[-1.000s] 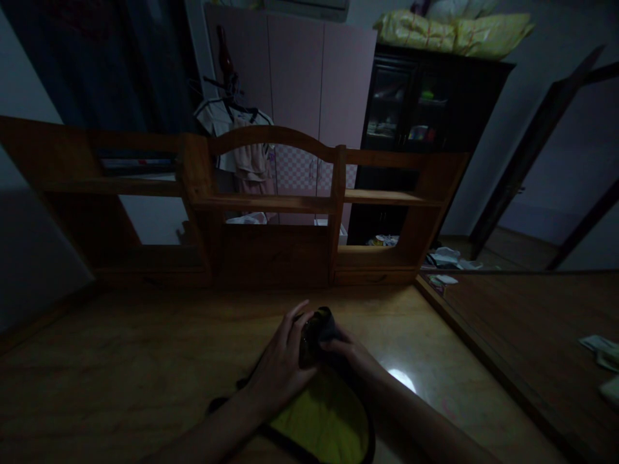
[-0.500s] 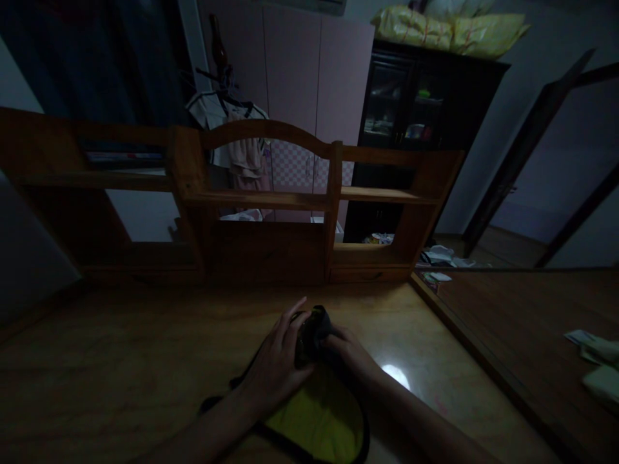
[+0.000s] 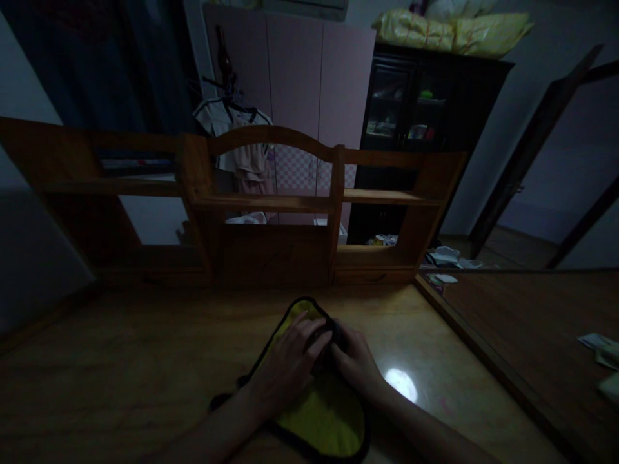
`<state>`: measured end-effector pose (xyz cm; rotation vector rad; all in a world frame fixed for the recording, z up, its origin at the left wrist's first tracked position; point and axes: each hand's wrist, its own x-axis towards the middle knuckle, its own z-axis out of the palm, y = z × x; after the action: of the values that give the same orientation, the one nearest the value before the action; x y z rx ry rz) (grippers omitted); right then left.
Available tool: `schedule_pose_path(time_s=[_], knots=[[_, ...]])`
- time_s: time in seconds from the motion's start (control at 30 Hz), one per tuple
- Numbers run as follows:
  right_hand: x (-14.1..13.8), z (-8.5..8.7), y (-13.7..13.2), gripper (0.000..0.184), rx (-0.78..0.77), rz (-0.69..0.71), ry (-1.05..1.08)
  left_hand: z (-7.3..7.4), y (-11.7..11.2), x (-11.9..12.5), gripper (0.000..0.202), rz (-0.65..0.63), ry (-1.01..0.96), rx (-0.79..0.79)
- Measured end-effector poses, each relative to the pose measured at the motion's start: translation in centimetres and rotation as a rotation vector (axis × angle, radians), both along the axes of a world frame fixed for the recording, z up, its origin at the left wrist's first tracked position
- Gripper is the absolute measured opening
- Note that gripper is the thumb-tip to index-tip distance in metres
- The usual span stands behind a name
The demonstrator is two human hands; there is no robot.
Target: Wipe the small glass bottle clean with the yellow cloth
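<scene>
A flat yellow-green cloth piece with black edging (image 3: 333, 419) lies on the wooden bed boards in front of me. Its far end now lies spread out, and small black tabs (image 3: 221, 401) stick out at its left side. On top of it, a small dark object (image 3: 320, 340) sits mostly hidden under my fingers; its kind is too dark to make out. My left hand (image 3: 285, 361) curls over this dark object from the left. From the right, my right hand (image 3: 355, 361) is closed at the cloth's black edge, fingers bent against the dark object; what it pinches is partly hidden.
A wooden headboard with shelves (image 3: 271, 203) stands across the far side. A raised wooden rail (image 3: 483, 351) runs along the right. Beyond are a pink wardrobe (image 3: 294, 77), a black cabinet (image 3: 464, 109), hanging clothes (image 3: 249, 161) and papers on the floor (image 3: 599, 348).
The cloth's far end, earlier bunched up around the dark object, now lies flat beyond my hands. My left hand has turned over the object, and my right hand has shifted slightly.
</scene>
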<state>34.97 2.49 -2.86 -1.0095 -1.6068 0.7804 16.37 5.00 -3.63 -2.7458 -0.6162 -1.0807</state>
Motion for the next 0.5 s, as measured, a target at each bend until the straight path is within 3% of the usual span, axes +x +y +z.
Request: schedule_pose_path(time_s=[0.27, 0.4, 0.5], knots=[[1.0, -0.6, 0.0, 0.026, 0.016, -0.135, -0.154, 1.3, -0.9, 0.0, 0.080, -0.027, 0.072, -0.176], [1.3, 0.1, 0.2, 0.028, 0.026, -0.157, -0.159, 1.0, -1.0, 0.2, 0.081, 0.008, 0.113, -0.187], [1.2, 0.7, 0.1, 0.039, 0.021, -0.142, -0.138, 0.5, -0.9, 0.1, 0.083, 0.061, 0.069, -0.223]])
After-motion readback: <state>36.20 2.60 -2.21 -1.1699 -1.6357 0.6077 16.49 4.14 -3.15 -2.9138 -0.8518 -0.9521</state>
